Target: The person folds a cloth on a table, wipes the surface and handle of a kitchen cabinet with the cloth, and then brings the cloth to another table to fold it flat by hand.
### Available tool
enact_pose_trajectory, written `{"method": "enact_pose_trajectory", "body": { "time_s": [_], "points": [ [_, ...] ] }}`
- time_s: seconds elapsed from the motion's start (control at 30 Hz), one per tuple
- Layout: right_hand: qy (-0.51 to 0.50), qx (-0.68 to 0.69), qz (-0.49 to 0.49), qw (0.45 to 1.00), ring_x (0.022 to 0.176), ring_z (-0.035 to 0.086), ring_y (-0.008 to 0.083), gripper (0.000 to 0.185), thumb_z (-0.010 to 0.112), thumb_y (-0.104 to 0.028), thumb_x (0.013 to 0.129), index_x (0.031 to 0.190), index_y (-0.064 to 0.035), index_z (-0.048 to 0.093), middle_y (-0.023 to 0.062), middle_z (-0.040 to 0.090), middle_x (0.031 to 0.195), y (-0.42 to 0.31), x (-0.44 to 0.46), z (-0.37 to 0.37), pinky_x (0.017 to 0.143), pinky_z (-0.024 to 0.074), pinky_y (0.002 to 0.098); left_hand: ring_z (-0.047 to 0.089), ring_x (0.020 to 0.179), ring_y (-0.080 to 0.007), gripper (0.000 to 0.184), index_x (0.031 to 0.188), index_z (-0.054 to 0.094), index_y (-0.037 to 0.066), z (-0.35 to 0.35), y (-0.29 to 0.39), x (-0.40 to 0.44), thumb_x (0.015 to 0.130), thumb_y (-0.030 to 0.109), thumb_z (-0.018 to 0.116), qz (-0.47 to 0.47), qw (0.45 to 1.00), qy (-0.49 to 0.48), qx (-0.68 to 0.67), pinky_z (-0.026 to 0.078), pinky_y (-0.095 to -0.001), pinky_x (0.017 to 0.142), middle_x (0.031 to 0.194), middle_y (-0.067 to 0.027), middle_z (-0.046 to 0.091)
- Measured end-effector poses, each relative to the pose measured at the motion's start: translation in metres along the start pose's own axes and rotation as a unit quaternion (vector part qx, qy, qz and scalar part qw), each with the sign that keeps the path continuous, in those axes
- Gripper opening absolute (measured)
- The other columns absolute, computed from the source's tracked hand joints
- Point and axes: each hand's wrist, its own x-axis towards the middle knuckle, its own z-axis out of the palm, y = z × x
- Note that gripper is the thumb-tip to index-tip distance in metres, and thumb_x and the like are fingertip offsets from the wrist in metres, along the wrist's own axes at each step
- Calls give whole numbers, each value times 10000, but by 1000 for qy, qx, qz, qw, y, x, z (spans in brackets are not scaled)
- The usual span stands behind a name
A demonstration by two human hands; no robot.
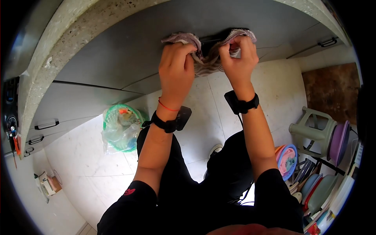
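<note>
A striped, pinkish-brown cloth (207, 65) hangs in a sag between my two hands, in front of the grey cabinet front (129, 51). My left hand (176, 70) is closed on one end, and a bunched fold sticks out above its fingers. The other end is pinched in my right hand (242, 60), with a fold spread above the fingertips. Behind the cloth a dark handle or slot (211, 42) shows in part on the cabinet. Whether the cloth touches it, I cannot tell.
A speckled stone counter edge (70, 39) curves overhead. On the tiled floor stands a green basket (122, 127) lined with a plastic bag. To the right are a stool (315, 131), a purple basin (338, 143), a blue-rimmed tub (289, 161) and a brown board (331, 84).
</note>
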Motion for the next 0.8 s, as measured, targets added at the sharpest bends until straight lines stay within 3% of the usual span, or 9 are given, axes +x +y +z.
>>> {"method": "enact_pose_trajectory", "body": {
  "time_s": [0.17,0.37,0.47,0.8],
  "points": [
    [9,-21,-12,1000,582,552,199,141,729,-45,749,770,-84,596,8,597,678,5,1,-6,609,418,331,681,856,-281,247,986,663,51,-3,0,2,810,-120,637,-4,1000,-3,-9,537,-329,762,961,-99,685],
    [-14,17,7,1000,527,613,170,135,752,-38,776,797,-65,622,25,611,706,-15,-4,1,472,477,274,681,858,-285,242,987,666,52,-2,6,4,815,-113,630,-18,1000,-4,-6,538,-332,764,964,-101,685],
    [-34,19,-32,999,526,607,166,140,757,-35,769,788,-70,623,17,604,704,-21,-3,4,475,475,281,681,860,-286,240,988,665,53,-3,4,5,814,-109,631,-20,1000,-11,-11,540,-334,765,967,-102,688],
    [-12,-10,6,1000,514,608,147,152,763,-38,758,777,-77,617,10,633,685,-10,-2,-1,492,493,268,680,835,-281,230,987,661,47,-3,3,5,820,-110,635,-15,1000,-1,-17,542,-332,757,950,-103,685]
  ]
}}
